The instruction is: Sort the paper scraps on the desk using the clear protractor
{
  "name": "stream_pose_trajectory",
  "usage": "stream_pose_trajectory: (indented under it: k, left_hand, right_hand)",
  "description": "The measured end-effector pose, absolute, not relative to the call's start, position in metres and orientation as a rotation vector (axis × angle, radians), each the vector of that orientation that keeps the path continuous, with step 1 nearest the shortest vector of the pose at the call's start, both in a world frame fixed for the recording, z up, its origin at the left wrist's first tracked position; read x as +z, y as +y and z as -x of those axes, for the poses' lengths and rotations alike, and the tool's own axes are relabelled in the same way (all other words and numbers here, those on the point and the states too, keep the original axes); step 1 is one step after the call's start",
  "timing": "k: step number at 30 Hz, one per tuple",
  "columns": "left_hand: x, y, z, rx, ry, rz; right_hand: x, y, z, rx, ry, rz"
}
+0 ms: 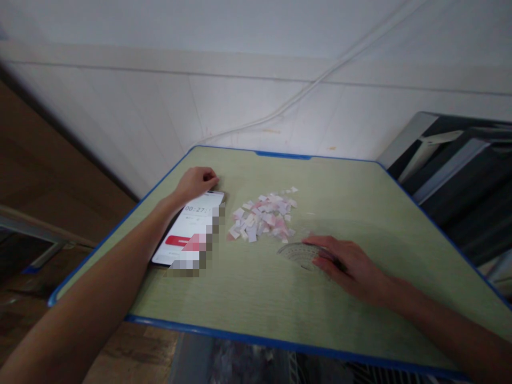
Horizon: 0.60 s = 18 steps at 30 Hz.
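My right hand (352, 266) pinches a clear protractor (299, 253) between thumb and fingers, low over the tabletop. The protractor's curved edge points left, and part of it is hidden under my fingers. Just up and left of it lies a loose pile of small torn paper scraps (262, 217), white and pale pink. My left hand (197, 182) rests on the table with its fingers curled in, and nothing shows in them. Right below that hand lies a phone (196, 218) with a running timer and a red bar on its screen; its right side is pixelated.
The small table (248, 288) has a pale green top and a blue rim. A white wall (248, 101) with a cable (288, 104) stands behind it. Dark panels (460, 160) lean at the right, and a brown wooden surface (52, 144) is at the left.
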State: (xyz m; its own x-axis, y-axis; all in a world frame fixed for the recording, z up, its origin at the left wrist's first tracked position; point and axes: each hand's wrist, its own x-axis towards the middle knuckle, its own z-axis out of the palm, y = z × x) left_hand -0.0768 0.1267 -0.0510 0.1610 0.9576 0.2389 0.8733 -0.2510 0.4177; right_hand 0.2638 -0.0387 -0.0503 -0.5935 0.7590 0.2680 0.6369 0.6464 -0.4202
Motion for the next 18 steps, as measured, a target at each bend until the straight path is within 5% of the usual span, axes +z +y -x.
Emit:
stream_pose_trajectory:
  k: [18]
  left_hand:
    - [-0.051, 0.126, 0.076, 0.688, 1.807, -2.228]
  right_hand:
    - [-0.038, -0.032, -0.269, 0.077, -2.272, 1.148]
